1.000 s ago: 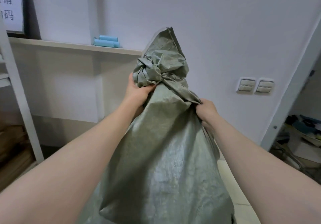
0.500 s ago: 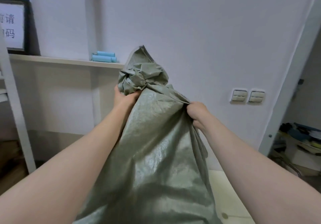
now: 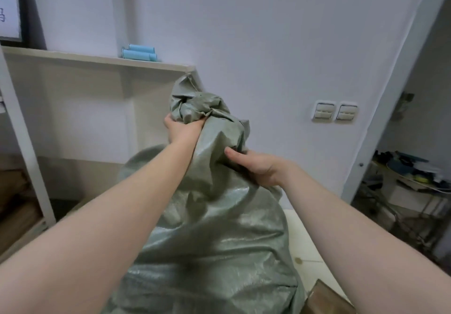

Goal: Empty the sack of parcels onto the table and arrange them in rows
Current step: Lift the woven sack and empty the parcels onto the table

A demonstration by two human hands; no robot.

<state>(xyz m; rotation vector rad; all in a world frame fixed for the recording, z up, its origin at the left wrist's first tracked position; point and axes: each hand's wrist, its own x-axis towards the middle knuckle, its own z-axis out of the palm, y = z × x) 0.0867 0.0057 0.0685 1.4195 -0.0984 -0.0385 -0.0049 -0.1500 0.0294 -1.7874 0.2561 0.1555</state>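
1. Since the earlier frame the right hand [image 3: 253, 167] has shifted in toward the knot, and its thumb now shows on the front of the fabric. The sack sits lower and bulges wider under the arms.
2. Left hand [image 3: 181, 128]: fingers curled up into the underside of the knot [image 3: 202, 109] and gripping it. Only the back of the hand and the wrist are visible.
3. Right hand: closed on a fold of fabric just below and right of the knot, thumb pressed on the front, fingers wrapped behind the fold.
4. The two hands are close together, the left one higher and farther out.
5. Sack [image 3: 219, 240]: grey-green woven plastic, tied shut, hanging from both hands and filling the space between and below the forearms. Its bottom is out of frame, so I can't tell what it rests on. No parcels visible.
6. Beyond the left hand: pale shelf [image 3: 97, 57] with blue rolls [image 3: 140, 52] lying on it. The sack's tip is just under the shelf's end.
7. Far left of the left arm: white post [image 3: 22, 143] and the edge of a framed sign [image 3: 9, 9].
8. Beyond the right hand: two wall switches [image 3: 335, 113] on the white wall.
9. Right of the right arm: tiled floor [image 3: 305, 240], with a cluttered table [image 3: 415, 187] farther right.
10. Under the right forearm: a corner of brown cardboard [image 3: 327, 299].
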